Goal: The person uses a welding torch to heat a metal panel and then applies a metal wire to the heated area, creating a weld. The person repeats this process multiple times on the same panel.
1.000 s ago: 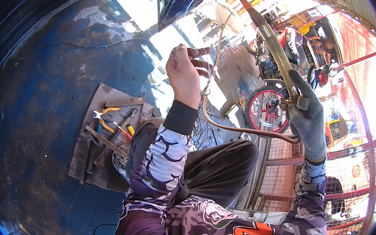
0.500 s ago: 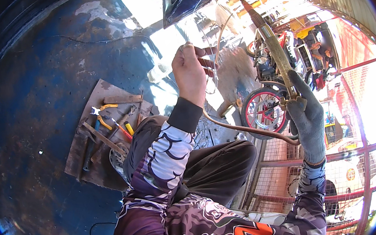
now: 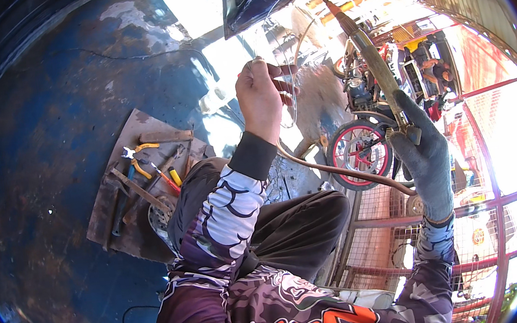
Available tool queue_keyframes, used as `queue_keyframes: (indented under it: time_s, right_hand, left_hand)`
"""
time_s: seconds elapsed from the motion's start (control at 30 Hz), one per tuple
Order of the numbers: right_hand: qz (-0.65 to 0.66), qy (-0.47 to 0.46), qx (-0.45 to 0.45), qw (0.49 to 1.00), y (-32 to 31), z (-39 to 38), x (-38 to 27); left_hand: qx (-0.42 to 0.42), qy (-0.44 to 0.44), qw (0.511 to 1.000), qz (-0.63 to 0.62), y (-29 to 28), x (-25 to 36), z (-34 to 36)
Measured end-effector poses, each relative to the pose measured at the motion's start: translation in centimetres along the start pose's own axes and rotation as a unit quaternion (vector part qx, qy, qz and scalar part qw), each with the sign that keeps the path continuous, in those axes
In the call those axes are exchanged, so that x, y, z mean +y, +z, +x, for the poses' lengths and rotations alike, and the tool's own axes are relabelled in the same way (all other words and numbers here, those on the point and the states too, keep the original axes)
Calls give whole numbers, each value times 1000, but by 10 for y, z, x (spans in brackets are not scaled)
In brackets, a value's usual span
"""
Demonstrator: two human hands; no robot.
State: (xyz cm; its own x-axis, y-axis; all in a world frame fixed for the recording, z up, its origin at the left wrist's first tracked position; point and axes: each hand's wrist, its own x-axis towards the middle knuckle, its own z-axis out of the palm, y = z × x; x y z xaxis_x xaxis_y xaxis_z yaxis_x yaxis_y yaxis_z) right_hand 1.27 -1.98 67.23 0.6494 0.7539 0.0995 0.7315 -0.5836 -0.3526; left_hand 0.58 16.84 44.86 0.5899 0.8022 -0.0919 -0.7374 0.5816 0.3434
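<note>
My gloved right hand (image 3: 425, 156) is wrapped round the valve end of a brass gas torch (image 3: 378, 67). The torch slants up and left, its curved tip near the edge of a dark blue metal panel (image 3: 249, 8). A brown hose (image 3: 347, 170) runs to the torch's lower end behind that hand. My bare left hand (image 3: 260, 98) pinches a thin wire (image 3: 295, 112) between thumb and forefinger, the other fingers spread. The wire loops below the fingers and rises toward the panel's edge. Glare hides part of it.
On a board (image 3: 103, 209) at my left lie yellow-handled pliers (image 3: 139, 161), a screwdriver (image 3: 167, 178), hammers and other tools. A motorcycle (image 3: 361, 150) stands right, beyond a red-framed mesh fence (image 3: 497, 218). A person (image 3: 438, 72) is farther off. A cable (image 3: 134, 56) crosses the blue floor.
My right hand has shifted slightly right and down with the torch's valve end. The left hand stays almost in place, still pinching the wire.
</note>
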Motion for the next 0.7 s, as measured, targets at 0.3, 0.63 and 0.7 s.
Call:
queue_keyframes:
  time_s: [0.3, 0.63, 0.7]
  right_hand:
    - [-25, -23, 0, 999, -2, -1, -1]
    - [-21, 9, 6, 1000, -6, -11, -14]
    - [-40, 12, 4, 999, -8, -9, -14]
  left_hand:
    - [-4, -2, 1000, 5, 1, 1, 2]
    - [-4, 3, 1000, 10, 1, -1, 4]
    - [-5, 4, 1000, 14, 1, -1, 3]
